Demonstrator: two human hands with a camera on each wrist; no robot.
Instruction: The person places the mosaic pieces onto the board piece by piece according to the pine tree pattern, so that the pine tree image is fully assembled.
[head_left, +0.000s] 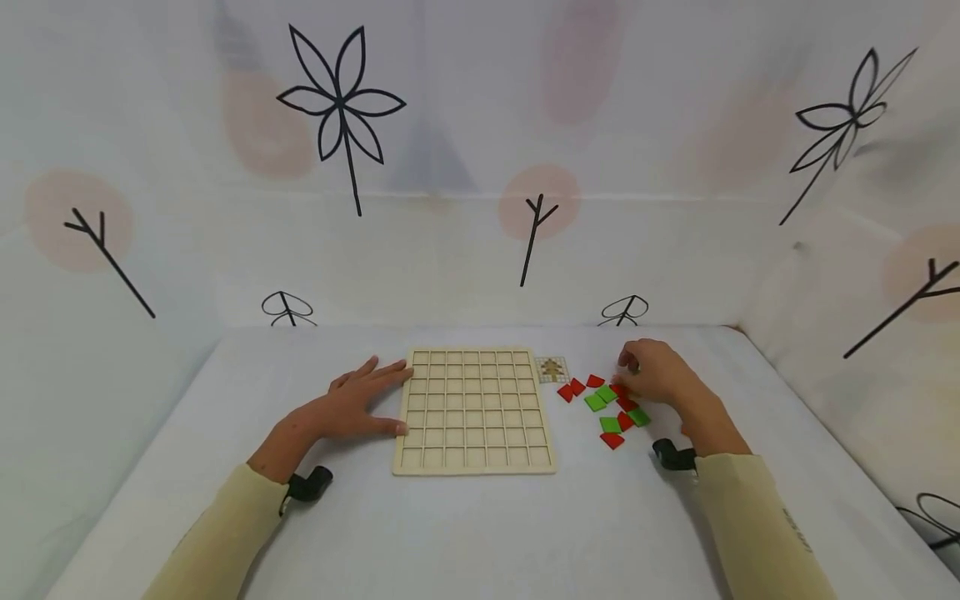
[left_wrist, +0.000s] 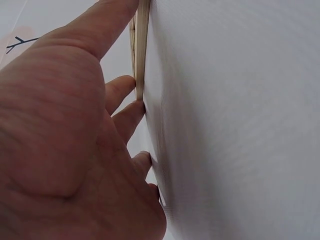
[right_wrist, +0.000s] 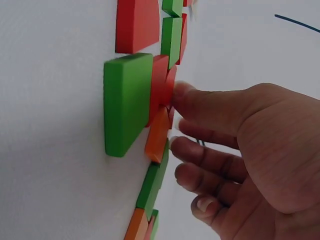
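"How was the left grip (head_left: 356, 407) set?"

"I had its fingers straight and spread, thumb against the nearer part of the board's left edge, fingertips against the farther part. It was clamped on nothing. I judged it a brace, meant to stop the gridded board (head_left: 483, 417) sliding on the white surface (head_left: 472, 533)."

"And the right grip (head_left: 654, 372)?"

"I saw it bent down at the loose pieces. In the right wrist view the thumb tip met a red piece (right_wrist: 171, 86), with the other fingers curled below the thumb. Whether they pinched that piece I couldn't tell; the thumb hid the contact."

"Where were the other pieces from there?"

"Mostly to the left of that grip and on the near side of it: green squares (head_left: 595, 402) and red wedges (head_left: 612, 440), scattered, some touching. My wrist view also showed an orange piece (right_wrist: 158, 136) close by the thumb."

"Why that spot?"

"They lay between the board and the right grip, so I reckoned the reach was short both ways. The little picture card (head_left: 553, 370) sat right by the board's far right corner, probably so it could be checked without being covered."
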